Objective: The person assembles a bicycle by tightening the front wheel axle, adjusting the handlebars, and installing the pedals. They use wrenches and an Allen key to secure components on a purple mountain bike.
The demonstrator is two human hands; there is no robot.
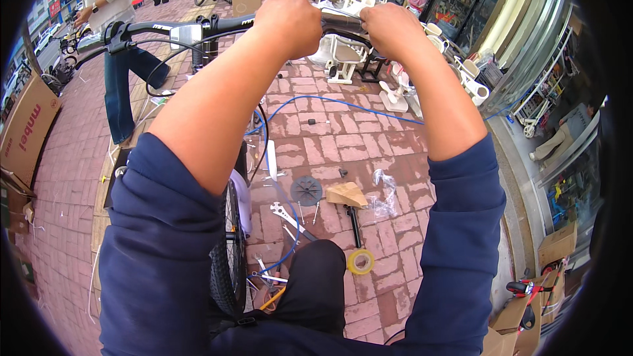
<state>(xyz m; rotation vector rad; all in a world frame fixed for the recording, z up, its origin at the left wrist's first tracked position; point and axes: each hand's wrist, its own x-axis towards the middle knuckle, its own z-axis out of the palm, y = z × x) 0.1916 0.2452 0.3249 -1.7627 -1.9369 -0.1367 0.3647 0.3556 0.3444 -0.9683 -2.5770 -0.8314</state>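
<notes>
A black handlebar (231,24) spans the far part of the scene, running from the far left to between two bare hands at the centre. It is slim and gently curved, with small white lettering, a pale grey block (186,35) fixed left of centre and dark cables (147,80) looping beneath. The left hand (288,26) is curled in a fist around the bar; the right hand (390,29) is curled at its right end, though the fingertips face away, so its exact hold is hard to see. Nearer, at left, are a knobbly black tyre (229,260) and a lilac part (242,201). On red brick paving (395,250) lie a silver spanner (297,223), a dark disc (306,190) and a yellowish tape roll (361,271).
</notes>
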